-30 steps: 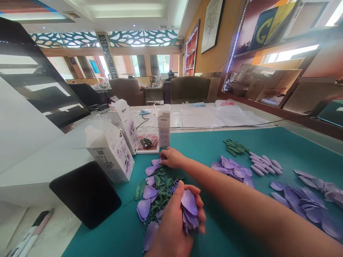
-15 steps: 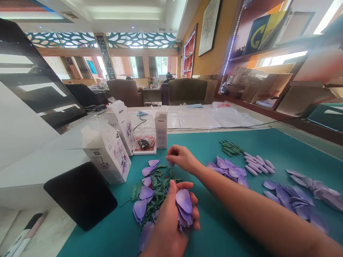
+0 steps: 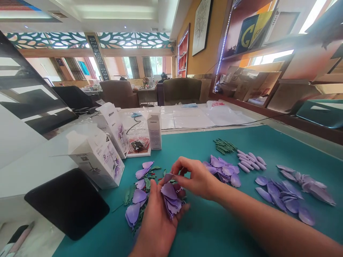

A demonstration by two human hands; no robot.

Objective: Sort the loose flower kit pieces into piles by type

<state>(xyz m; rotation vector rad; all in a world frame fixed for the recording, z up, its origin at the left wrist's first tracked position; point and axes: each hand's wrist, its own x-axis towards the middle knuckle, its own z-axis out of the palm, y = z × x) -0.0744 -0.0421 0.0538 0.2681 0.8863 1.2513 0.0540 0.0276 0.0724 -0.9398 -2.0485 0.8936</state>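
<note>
My left hand (image 3: 158, 221), palm up, cradles a stack of purple petals (image 3: 170, 200). Just above it, my right hand (image 3: 194, 175) pinches a single purple petal (image 3: 168, 177) between thumb and forefinger, at the top of the stack. Loose purple petals (image 3: 133, 213) and green leaf pieces (image 3: 130, 194) with small red bits lie left of and partly beneath my left hand, which hides some of them. Beyond my right wrist is a pile of purple petals (image 3: 223, 169).
Green stems (image 3: 225, 146), pale purple buds (image 3: 251, 161), more petals (image 3: 281, 194) and pale long petals (image 3: 308, 182) lie on the green mat (image 3: 214, 228). White boxes (image 3: 100, 162), a tray (image 3: 138, 151) and a black tablet-like object (image 3: 66, 203) stand left.
My right hand has come down and toward me, bringing the pinched petal to the stack in my left hand. The whole view has shifted slightly to the right.
</note>
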